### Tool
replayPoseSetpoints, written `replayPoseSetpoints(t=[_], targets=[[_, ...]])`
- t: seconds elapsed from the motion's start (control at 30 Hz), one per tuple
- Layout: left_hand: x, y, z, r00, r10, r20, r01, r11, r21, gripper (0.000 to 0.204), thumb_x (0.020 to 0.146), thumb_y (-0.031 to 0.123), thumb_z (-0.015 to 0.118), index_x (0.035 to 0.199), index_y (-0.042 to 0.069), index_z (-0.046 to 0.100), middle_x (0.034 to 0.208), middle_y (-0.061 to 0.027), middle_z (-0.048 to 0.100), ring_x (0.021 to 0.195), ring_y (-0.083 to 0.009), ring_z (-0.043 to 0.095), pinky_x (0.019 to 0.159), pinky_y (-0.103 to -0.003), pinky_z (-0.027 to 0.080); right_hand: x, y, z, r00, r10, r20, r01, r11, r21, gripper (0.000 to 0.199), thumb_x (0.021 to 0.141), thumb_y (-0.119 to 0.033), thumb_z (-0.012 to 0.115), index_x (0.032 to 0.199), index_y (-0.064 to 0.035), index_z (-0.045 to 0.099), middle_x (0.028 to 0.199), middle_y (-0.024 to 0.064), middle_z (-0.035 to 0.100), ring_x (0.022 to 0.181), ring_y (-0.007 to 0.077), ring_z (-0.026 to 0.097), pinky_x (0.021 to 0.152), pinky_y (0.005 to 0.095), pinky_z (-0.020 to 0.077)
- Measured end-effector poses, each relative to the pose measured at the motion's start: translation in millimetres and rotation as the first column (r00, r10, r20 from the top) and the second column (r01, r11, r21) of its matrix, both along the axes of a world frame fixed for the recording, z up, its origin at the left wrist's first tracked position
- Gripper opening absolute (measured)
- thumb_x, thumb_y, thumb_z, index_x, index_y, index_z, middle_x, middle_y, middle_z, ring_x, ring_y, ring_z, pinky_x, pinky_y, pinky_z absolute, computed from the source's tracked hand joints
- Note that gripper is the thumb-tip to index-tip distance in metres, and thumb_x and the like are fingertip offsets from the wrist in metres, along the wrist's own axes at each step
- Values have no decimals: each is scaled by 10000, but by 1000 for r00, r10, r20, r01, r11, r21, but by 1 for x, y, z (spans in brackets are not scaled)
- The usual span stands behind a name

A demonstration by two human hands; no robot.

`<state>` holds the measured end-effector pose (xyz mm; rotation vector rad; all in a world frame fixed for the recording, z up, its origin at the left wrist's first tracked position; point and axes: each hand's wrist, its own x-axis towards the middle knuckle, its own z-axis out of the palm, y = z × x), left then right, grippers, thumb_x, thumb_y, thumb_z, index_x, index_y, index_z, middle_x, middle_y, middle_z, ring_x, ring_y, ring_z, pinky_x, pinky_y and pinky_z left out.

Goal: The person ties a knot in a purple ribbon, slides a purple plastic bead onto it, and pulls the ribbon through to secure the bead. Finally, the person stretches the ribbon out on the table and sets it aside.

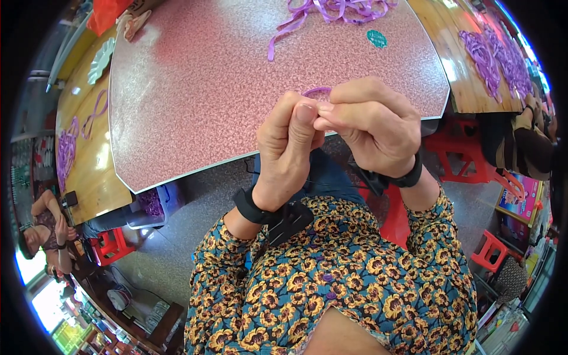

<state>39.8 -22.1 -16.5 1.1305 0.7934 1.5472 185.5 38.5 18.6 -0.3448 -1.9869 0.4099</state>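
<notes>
From my feed I have both hands close together over the near edge of the surface (195, 100), and the purple strap (318, 90) shows only as a small arc behind the fingertips. The left hand (284, 142) has thumb and forefinger pinched narrow; the right hand (378, 124) is pinched too, its tips meeting the left's. Both look closed on the strap, though the fingers hide the part between them.

That hidden part worries me most. I can't tell whether the strap lies flat or twisted in there, so a misaligned fold could go unnoticed. The grip is right at the tips, with little to hold; if one pinch slackens, the strap could spring open, and this near the edge it might drop into the lap or to the floor. The tips crowd each other as well, so one hand could nudge the strap out of the other.

The straps (355, 22) heaped at the far side lie well apart, loops overlapping: pulling one carelessly could tangle or drag the rest.
</notes>
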Motion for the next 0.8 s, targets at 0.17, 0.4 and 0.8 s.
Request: replayPoseSetpoints(t=[0.17, 0.4, 0.8], targets=[[-3, 2, 1, 980, -137, 148, 148, 986, -71, 292, 1057, 308, 408, 998, 63, 555, 717, 43, 474, 612, -16, 363, 534, -183, 308, -3, -5, -17, 990, 51, -131, -90, 945, -314, 133, 836, -39, 730, 946, -10, 662, 902, 108, 641, 716, 132, 626, 595, 235, 513], [-16, 1, 1, 970, -224, 98, 232, 970, -70, 280, 1058, 298, 405, 1029, 52, 535, 731, 41, 462, 635, -19, 374, 545, -183, 318, -3, -20, -14, 954, 55, -293, -241, 719, -651, 197, 817, 28, 730, 1006, -11, 691, 970, 80, 650, 827, 113, 636, 676, 219, 507], [-19, -2, -3, 990, -127, 62, 127, 992, -7, 208, 1041, 256, 466, 1048, 52, 504, 798, 28, 478, 674, -34, 404, 590, -191, 359, 2, -24, -14, 982, 79, -174, -171, 766, -620, 197, 866, -8, 692, 1058, 7, 650, 1056, 117, 607, 781, 100, 618, 609, 193, 526]])
